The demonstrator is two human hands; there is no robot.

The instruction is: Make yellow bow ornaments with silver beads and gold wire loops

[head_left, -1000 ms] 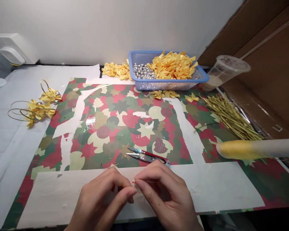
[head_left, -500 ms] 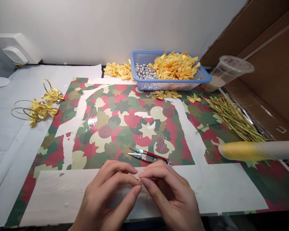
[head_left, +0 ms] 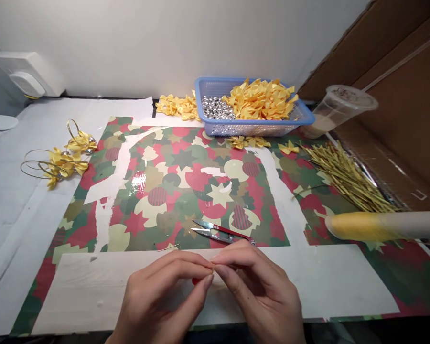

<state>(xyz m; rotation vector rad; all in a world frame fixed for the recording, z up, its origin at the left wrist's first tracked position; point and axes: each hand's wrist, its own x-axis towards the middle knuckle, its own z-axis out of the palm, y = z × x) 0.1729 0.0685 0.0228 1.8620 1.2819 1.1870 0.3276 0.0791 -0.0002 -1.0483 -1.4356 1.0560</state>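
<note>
My left hand (head_left: 161, 298) and my right hand (head_left: 260, 289) meet above a white paper sheet (head_left: 308, 282), their fingertips pinching something tiny at the join. What they hold is too small to name. A small red tip (head_left: 195, 281) shows below my left fingers. Just beyond my right fingers lie red-handled thread snips (head_left: 222, 233), apart from the hands. A thin pale sliver (head_left: 168, 247) lies near my left hand, at the paper's far edge.
A blue plastic basket (head_left: 252, 129) holds yellow satin bows (head_left: 261, 100) and silver beads (head_left: 217, 109). Gold-wire bow pieces (head_left: 60, 162) lie left, and thin straw-like sticks (head_left: 347, 179) lie right. A plastic cup (head_left: 338, 107) and a yellow-ended tube (head_left: 380, 225) stand farther right.
My hands have shifted slightly right, with the fingertips still together. The thin sliver, hidden behind my left hand half a second ago, shows again. The camera view has moved slightly.
</note>
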